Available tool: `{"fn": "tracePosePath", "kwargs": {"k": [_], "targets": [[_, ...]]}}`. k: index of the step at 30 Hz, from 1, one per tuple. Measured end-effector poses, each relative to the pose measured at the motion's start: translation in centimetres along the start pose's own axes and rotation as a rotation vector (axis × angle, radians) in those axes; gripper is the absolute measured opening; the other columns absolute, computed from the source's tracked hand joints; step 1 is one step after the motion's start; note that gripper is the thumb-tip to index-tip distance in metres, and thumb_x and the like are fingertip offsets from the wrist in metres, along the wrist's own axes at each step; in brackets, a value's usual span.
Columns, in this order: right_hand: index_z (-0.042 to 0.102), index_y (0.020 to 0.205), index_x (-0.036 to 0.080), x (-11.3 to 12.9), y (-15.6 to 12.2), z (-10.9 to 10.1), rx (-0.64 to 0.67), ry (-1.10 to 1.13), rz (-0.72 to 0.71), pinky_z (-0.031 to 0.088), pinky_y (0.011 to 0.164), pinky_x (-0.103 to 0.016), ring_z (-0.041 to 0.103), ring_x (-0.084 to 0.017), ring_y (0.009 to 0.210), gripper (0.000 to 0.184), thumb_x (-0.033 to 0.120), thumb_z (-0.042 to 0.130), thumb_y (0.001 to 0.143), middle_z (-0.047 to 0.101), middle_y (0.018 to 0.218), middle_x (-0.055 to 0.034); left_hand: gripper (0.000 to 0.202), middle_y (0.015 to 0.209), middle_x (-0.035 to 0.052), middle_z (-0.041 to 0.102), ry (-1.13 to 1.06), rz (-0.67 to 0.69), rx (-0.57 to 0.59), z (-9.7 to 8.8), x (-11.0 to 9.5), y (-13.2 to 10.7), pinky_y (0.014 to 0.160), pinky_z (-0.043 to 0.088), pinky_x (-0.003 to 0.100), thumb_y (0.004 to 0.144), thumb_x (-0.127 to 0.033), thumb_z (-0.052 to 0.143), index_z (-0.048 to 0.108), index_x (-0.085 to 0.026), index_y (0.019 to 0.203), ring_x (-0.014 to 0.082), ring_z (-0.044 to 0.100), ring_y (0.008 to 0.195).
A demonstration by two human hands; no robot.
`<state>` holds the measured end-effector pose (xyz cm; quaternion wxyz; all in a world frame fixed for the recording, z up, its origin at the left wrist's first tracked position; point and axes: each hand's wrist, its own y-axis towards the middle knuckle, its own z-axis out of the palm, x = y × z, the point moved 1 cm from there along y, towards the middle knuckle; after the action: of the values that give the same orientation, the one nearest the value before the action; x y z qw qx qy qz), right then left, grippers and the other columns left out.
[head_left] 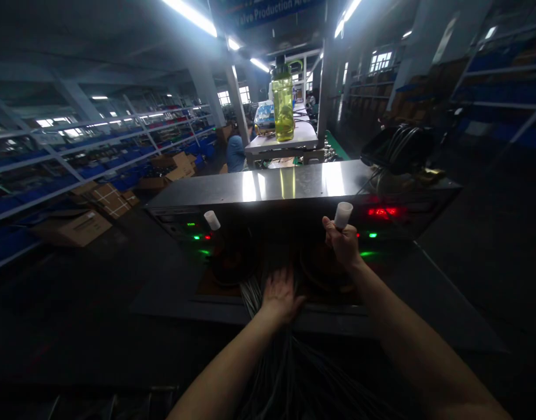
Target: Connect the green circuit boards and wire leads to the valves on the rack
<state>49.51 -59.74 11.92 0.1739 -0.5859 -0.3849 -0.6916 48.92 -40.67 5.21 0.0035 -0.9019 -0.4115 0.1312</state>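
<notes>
My right hand is closed round a white cylindrical handle on the right side of a metal machine. Flat and with fingers stretched out, my left hand rests on a bundle of thin grey cables between two dark round parts of the machine. The cables run on toward me and hang down below. A second white handle stands on the machine's left side, untouched. Dim light hides what lies under my left palm.
Red digits glow on the right panel, green digits on the left. A black tray with cables sits on the machine's right end. Behind stands a yellow-green bottle on a white table. Cardboard boxes and shelves lie left.
</notes>
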Motion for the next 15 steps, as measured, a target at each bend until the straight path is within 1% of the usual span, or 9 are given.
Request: {"fn": "tracePosePath", "kwargs": {"k": [2,3,4,6,8,9,11,13,15], "targets": [[0.032,0.047,0.023,-0.2,-0.2,0.1,-0.016,-0.003,0.010,0.024,0.035,-0.024,0.028,-0.006,0.035,0.056,0.065,0.062,0.069,0.029,0.038,0.0066,0.060,0.148,0.0170,0.034,-0.037,-0.023,-0.072,1.4,-0.2,-1.4,0.111,0.028,0.046,0.090,-0.035,0.035,0.029,-0.006,0.142,0.0302,0.032,0.136],[0.032,0.047,0.023,-0.4,-0.3,0.2,-0.024,-0.003,0.017,0.024,0.035,-0.024,0.028,-0.006,0.036,0.056,0.065,0.060,0.069,0.029,0.038,0.0066,0.057,0.147,0.0167,0.035,-0.054,-0.004,-0.081,2.0,-0.4,-2.0,0.112,0.028,0.044,0.090,-0.030,0.033,0.031,-0.005,0.142,0.0282,0.032,0.136],[0.032,0.047,0.023,-0.5,-0.3,0.3,-0.029,-0.002,0.024,0.024,0.036,-0.024,0.028,-0.006,0.036,0.056,0.066,0.059,0.070,0.029,0.039,0.0065,0.055,0.147,0.0166,0.035,-0.067,0.041,-0.072,2.5,-0.5,-2.4,0.113,0.028,0.042,0.090,-0.024,0.033,0.033,-0.004,0.141,0.0263,0.032,0.137],[0.031,0.046,0.023,-1.0,-0.2,0.6,-0.030,-0.002,0.040,0.024,0.037,-0.024,0.029,-0.007,0.036,0.056,0.067,0.058,0.070,0.029,0.040,0.0061,0.056,0.148,0.0163,0.033,-0.076,0.185,-0.028,3.2,-0.6,-2.6,0.114,0.029,0.038,0.086,-0.018,0.036,0.033,-0.004,0.140,0.0234,0.031,0.138],[0.030,0.045,0.023,-1.6,0.0,1.1,-0.033,-0.016,0.057,0.023,0.038,-0.025,0.029,-0.007,0.037,0.057,0.066,0.059,0.069,0.030,0.040,0.0054,0.058,0.149,0.0152,0.032,-0.048,0.328,-0.015,3.7,-0.3,-2.4,0.114,0.030,0.037,0.085,-0.019,0.041,0.032,-0.006,0.141,0.0223,0.029,0.138],[0.030,0.045,0.023,-1.9,0.2,1.2,-0.042,-0.029,0.066,0.022,0.038,-0.025,0.029,-0.007,0.038,0.056,0.065,0.059,0.070,0.030,0.039,0.0050,0.059,0.149,0.0141,0.032,-0.013,0.386,-0.035,4.0,0.0,-2.2,0.114,0.030,0.039,0.085,-0.021,0.042,0.032,-0.009,0.142,0.0224,0.028,0.139],[0.030,0.043,0.023,-2.2,0.4,1.5,-0.077,-0.071,0.081,0.021,0.040,-0.026,0.029,-0.008,0.040,0.055,0.061,0.057,0.073,0.029,0.039,0.0044,0.056,0.149,0.0118,0.033,0.094,0.479,-0.122,4.9,0.9,-2.2,0.113,0.030,0.041,0.087,-0.024,0.042,0.032,-0.014,0.142,0.0226,0.027,0.139],[0.031,0.043,0.023,-1.8,0.2,1.6,-0.116,-0.130,0.097,0.023,0.044,-0.026,0.034,-0.010,0.043,0.052,0.054,0.053,0.079,0.031,0.040,0.0035,0.054,0.147,0.0111,0.035,0.204,0.563,-0.250,6.4,2.0,-2.5,0.111,0.034,0.040,0.089,-0.023,0.039,0.033,-0.016,0.142,0.0225,0.029,0.138],[0.034,0.043,0.022,-1.1,-0.2,1.9,-0.124,-0.207,0.123,0.028,0.048,-0.025,0.044,-0.012,0.050,0.050,0.048,0.050,0.083,0.037,0.042,0.0019,0.055,0.142,0.0127,0.043,0.247,0.655,-0.369,7.9,2.9,-2.9,0.104,0.041,0.037,0.087,-0.023,0.042,0.036,-0.017,0.141,0.0232,0.039,0.133]]}}
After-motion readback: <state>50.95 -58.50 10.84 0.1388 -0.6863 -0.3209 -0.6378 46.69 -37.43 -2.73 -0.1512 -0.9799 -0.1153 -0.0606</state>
